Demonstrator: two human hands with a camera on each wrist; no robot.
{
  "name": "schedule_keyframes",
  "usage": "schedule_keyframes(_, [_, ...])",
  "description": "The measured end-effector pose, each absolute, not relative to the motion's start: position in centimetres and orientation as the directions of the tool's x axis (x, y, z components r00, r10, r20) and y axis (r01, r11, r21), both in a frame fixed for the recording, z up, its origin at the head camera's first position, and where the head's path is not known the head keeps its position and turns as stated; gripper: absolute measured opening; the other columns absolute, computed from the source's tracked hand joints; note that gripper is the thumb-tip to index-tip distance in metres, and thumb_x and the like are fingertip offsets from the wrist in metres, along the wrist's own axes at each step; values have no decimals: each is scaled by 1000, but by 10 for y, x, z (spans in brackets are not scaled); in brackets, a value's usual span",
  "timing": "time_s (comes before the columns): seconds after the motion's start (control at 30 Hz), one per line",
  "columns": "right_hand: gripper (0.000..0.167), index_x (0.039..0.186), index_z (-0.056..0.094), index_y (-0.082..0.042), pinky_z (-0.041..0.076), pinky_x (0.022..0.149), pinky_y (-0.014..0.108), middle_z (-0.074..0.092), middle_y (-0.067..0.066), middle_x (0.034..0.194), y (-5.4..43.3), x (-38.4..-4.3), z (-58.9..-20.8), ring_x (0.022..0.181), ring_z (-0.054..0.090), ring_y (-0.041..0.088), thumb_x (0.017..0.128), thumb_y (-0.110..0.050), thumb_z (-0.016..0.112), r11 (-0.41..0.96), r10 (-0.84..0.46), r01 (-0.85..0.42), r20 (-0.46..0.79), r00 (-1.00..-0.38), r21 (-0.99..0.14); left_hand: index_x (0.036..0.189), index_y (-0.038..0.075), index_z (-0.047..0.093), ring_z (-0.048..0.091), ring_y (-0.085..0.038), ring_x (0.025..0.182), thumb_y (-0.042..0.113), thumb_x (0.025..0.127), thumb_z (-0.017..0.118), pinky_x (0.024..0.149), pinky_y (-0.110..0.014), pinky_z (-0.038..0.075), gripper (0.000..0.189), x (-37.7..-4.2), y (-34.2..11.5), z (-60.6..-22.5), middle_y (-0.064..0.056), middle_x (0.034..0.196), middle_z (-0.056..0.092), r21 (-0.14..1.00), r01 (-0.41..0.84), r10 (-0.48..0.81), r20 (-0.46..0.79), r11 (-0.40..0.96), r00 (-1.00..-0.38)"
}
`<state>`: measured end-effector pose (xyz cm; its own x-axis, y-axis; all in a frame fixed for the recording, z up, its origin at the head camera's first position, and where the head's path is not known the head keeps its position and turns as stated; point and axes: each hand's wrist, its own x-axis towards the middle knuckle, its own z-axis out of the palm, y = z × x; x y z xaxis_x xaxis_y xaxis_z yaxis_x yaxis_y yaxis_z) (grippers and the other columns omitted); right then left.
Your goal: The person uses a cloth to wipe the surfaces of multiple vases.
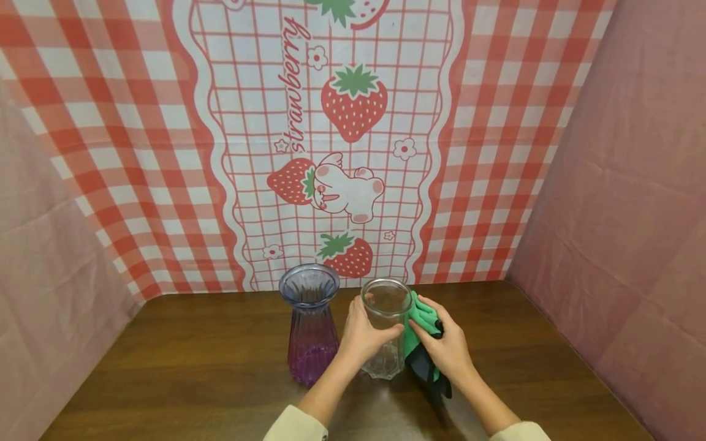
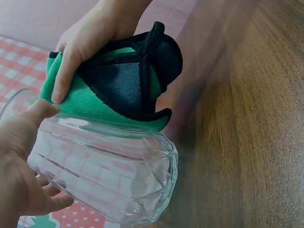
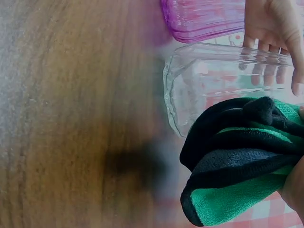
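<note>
Head: left hand (image 1: 361, 337) around clear vase (image 1: 386, 354), purple vase (image 1: 311, 334) beside

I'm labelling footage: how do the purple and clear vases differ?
The purple vase is blue and violet; the clear vase is colourless. The purple vase flares widely at its rim; the clear vase doesn't. The left hand holds the clear vase; no hand grips the purple vase. Both are transparent.

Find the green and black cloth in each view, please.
Head: cloth low, right of center, in the right hand.
Left wrist: cloth, upper half, left of center.
Right wrist: cloth, lower right.
Shared landmark: the clear glass vase, beside the cloth in every view.
</note>
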<state>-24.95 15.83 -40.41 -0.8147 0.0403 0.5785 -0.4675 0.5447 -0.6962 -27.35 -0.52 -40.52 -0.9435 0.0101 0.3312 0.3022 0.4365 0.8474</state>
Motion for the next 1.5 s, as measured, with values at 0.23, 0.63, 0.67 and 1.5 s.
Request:
schedule_keyframes(0.23, [50, 126, 57, -20, 53, 75, 22, 64, 7, 119, 169, -264, -432, 95, 59, 5, 80, -13, 74, 537, 2, -463, 550, -835, -706, 120, 4, 44, 53, -29, 110, 33, 66, 79, 93, -45, 46, 71, -272, -6, -404, -15, 117, 51, 853, 298, 27, 317, 428, -948])
schedule_keyframes(0.63, [48, 126, 58, -21, 54, 75, 22, 63, 9, 121, 172, -263, -441, 97, 61, 9, 80, -15, 73, 530, -6, -458, 537, -843, -713, 121, 1, 45, 53, -30, 111, 27, 67, 79, 96, -45, 45, 70, -274, -7, -406, -17, 117, 53, 863, 295, 46, 304, 410, -952])
schedule_keyframes(0.67, [48, 126, 57, -20, 54, 75, 21, 63, 9, 122, 172, -263, -438, 98, 60, 8, 81, -15, 73, 524, -3, -467, 547, -837, -712, 121, 1, 45, 53, -30, 111, 27, 67, 79, 96, -45, 45, 69, -274, -8, -406, -17, 117, 53, 864, 295, 49, 302, 409, -952])
schedule_keyframes(1.5, [48, 126, 56, -21, 53, 72, 21, 65, 8, 115, 172, -265, -444, 93, 60, 6, 82, -24, 72, 516, 12, -384, 454, -891, -766, 125, 0, 47, 50, -34, 118, 27, 67, 79, 100, -50, 42, 71, -276, -14, -403, -22, 126, 50, 880, 280, 103, 260, 383, -960])
